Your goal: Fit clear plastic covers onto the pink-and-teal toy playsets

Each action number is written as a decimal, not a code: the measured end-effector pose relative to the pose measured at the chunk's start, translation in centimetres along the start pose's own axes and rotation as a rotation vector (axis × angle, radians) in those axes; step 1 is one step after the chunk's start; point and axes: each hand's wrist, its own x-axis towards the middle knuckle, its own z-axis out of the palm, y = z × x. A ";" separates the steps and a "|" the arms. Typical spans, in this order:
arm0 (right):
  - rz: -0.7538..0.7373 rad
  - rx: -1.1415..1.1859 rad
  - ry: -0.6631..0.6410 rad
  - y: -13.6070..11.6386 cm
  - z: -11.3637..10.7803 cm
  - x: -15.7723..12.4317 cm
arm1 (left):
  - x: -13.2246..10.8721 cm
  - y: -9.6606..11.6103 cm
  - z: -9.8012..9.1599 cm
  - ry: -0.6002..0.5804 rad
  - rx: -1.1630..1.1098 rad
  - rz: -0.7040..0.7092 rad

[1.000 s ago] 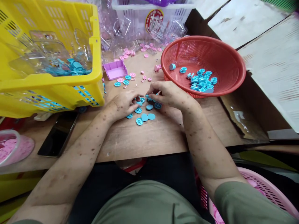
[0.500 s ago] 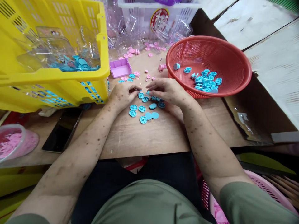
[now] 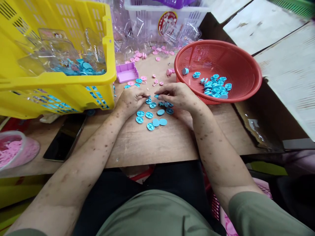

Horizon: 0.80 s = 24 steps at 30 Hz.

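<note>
Both of my hands rest on a wooden table [image 3: 157, 144], fingertips meeting over a cluster of small blue plastic discs [image 3: 152, 118]. My left hand [image 3: 130, 100] has its fingers curled and pinched near a blue disc at the cluster's far edge. Fingers of my right hand [image 3: 178, 95] are bent and pressed together on a small blue piece. What either pinch holds is too small to name for sure. Just right of my right hand stands a red mesh bowl [image 3: 236, 95] with several blue discs [image 3: 216, 87] inside.
A yellow crate [image 3: 59, 82] with clear plastic shells and blue parts stands at the left. A purple tray [image 3: 126, 72], loose pink pieces [image 3: 157, 59] and a white basket [image 3: 167, 13] lie behind. A black phone [image 3: 65, 137] and a pink tub [image 3: 14, 150] sit at the near left.
My hands moved slightly away from me, off the blue discs, uncovering more of them. Over the last half second they barely shifted.
</note>
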 end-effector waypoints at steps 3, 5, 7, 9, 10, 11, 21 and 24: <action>-0.006 0.020 0.009 0.2 0.1 0.1 | 0.0 -0.1 0.2 -0.016 0.033 0.013; -0.010 0.029 0.022 0.3 0.2 0.1 | 0.1 -0.2 0.3 -0.045 0.066 0.031; -0.021 0.036 0.024 0.3 0.1 0.0 | 0.1 -0.3 0.2 -0.078 0.099 0.058; -0.033 0.034 0.026 0.3 0.1 -0.1 | 0.1 -0.1 0.0 -0.114 0.113 0.103; -0.033 0.025 0.028 0.3 0.0 -0.2 | 0.1 0.0 -0.1 -0.130 0.114 0.125; -0.028 0.013 0.029 0.2 -0.1 -0.2 | 0.0 0.1 -0.1 -0.142 0.112 0.139; -0.104 -0.065 -0.049 -0.1 0.8 0.1 | -0.2 -0.3 0.0 -0.013 -0.029 -0.006; -0.103 -0.110 -0.076 0.0 1.0 0.3 | -0.3 -0.4 -0.1 -0.013 -0.073 -0.011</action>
